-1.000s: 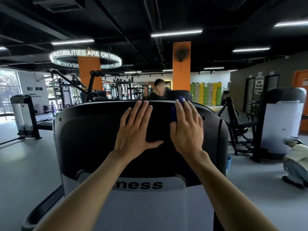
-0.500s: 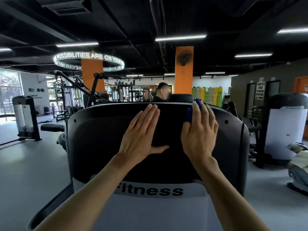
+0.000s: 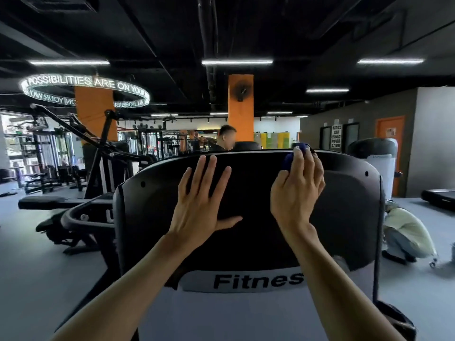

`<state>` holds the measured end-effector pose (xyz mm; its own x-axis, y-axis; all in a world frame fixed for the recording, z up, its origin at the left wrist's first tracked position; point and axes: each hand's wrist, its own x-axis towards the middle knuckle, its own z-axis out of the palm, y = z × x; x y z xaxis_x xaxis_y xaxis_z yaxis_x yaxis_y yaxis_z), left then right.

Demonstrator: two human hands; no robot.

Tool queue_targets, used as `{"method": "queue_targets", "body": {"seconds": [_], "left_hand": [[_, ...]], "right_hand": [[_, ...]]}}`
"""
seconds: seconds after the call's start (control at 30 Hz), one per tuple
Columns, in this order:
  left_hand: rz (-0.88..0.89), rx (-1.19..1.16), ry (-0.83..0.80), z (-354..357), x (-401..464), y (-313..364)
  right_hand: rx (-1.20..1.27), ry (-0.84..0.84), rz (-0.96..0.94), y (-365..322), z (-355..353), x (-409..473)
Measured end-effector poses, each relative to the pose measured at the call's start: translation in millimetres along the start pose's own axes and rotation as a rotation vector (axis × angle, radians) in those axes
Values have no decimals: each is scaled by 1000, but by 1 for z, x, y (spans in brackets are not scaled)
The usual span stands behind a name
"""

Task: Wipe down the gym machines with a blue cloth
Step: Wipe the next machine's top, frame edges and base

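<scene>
— Where is the blue cloth [image 3: 288, 161] just now?

— Bunched up under the right hand [image 3: 296, 194], at the top edge of the black machine cover [image 3: 344, 217], toward its right corner. Only a small dark-blue wad shows, poking out past the forefinger side and over the fingertips at the rim.

— So the hand is holding it?

— Yes, the fingers are curled over the wad and press it against the cover's upper edge. Most of the cloth is hidden beneath the palm and fingers.

— And the left hand [image 3: 202, 203]?

— Flat on the cover, fingers straight and spread, thumb out to the side, holding nothing. It lies near the middle of the panel, its fingertips just short of the top edge, apart from the right hand and the cloth.

— Anything below them?

— A white panel [image 3: 221, 316] with black lettering, "Fitnes" readable, partly crossed by the right forearm.

— Any containers?

— At the lower right corner a dark round object [image 3: 396, 318] sits beside the machine; I cannot tell what it is or holds.
</scene>
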<state>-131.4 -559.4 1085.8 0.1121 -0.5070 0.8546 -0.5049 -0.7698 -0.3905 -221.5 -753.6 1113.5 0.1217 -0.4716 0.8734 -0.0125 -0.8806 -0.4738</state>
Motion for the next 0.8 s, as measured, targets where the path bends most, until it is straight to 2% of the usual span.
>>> {"method": "queue_targets", "body": {"seconds": [0.17, 0.37, 0.53, 0.8], "left_hand": [[55, -36, 2, 5, -2, -13], [41, -79, 9, 9, -3, -10], [66, -125, 65, 14, -3, -17], [174, -148, 108, 7, -13, -45]], "right_hand": [[-92, -113, -254, -26, 10, -53], [-216, -72, -201, -39, 10, -52], [-281, -70, -353, -57, 23, -64], [-228, 102, -79, -84, 44, -68]]}}
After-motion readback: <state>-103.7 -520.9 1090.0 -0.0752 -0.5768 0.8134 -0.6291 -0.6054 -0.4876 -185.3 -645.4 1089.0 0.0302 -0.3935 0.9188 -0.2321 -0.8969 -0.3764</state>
